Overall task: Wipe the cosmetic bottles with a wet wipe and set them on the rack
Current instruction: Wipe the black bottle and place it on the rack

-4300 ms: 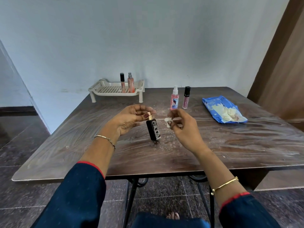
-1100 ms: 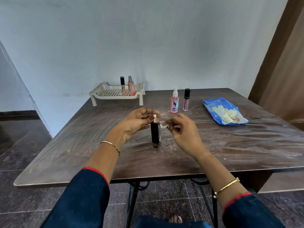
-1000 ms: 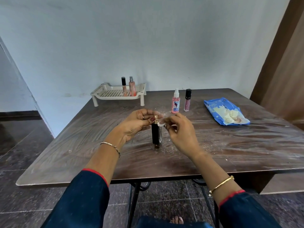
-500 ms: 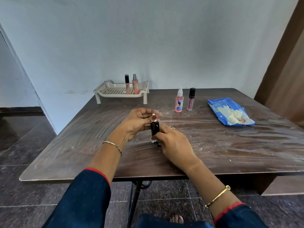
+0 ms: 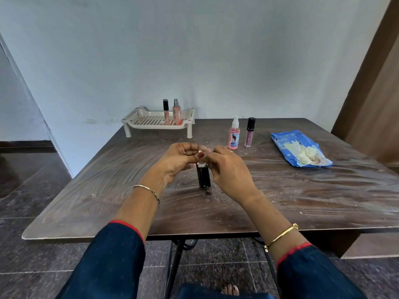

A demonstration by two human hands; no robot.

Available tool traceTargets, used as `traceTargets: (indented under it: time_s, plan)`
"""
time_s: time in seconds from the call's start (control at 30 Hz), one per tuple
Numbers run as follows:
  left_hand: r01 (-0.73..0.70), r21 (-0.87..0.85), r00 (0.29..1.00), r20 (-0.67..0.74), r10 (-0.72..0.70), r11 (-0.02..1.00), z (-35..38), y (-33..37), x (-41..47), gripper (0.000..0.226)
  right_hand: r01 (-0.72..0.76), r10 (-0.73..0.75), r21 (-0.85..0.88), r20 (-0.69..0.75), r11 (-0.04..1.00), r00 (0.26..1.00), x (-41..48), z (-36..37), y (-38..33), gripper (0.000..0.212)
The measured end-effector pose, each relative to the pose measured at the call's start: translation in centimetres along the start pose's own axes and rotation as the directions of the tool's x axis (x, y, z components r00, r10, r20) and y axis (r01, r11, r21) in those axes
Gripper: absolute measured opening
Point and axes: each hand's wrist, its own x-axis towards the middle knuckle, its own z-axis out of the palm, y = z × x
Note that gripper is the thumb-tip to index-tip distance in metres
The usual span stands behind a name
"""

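While our right fingertips (image 5: 213, 155) pinch a small wad of wet wipe (image 5: 201, 164) against the shoulder of the black bottle (image 5: 203, 176), our left fingers (image 5: 190, 147) and thumb pinch its gold cap (image 5: 199, 151). Left hand (image 5: 174, 162) curled, steadying; right hand (image 5: 228, 171) curled over the wipe.

Step in hand, as we judge it: wiping, near the neck. Next move calls for working the wipe down the body, then a firm lift to the rack (image 5: 138, 117).

Bottle sits mid-table (image 5: 86, 190), nearer the front edge. Upright, long axis vertical, cap up. Whether the base touches the top, we cannot tell.

Rack at the back edge, left of centre, two bottles (image 5: 176, 112) standing at its right end. Pink spray bottle (image 5: 233, 134) and lip-gloss tube (image 5: 250, 132) wait right of it. Wipe packet (image 5: 287, 143) towards the right edge.
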Motion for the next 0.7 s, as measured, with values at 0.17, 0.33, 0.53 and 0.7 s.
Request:
traceTargets:
  time_s: [0.17, 0.33, 0.53, 0.7]
  plan:
    - [-0.004, -0.073, 1.0, 0.016, 0.005, 0.997, -0.3, 0.0, 0.4, 0.017, 0.024, -0.023, -0.008, 0.072, 1.0, 0.997, -0.1, 0.0, -0.3, 0.024]
    - [0.035, -0.147, 0.999, 0.005, -0.035, 0.989, -0.6, -0.3, 0.9, 0.024, 0.032, -0.029, -0.015, 0.187, 0.999, 0.982, -1.1, 0.1, -0.1, 0.025]
    - [0.032, -0.097, 0.999, 0.003, -0.032, 0.995, -0.7, -0.5, 1.0, 0.02, 0.023, -0.01, -0.04, 0.293, 0.999, 0.956, -1.8, -0.3, 0.4, 0.025]
    - [0.031, 0.029, 1.0, -0.001, -0.031, 0.999, -0.9, -0.7, 0.6, 0.013, -0.003, 0.018, -0.041, 0.381, 0.999, 0.925, -1.8, -1.0, 1.1, 0.028]
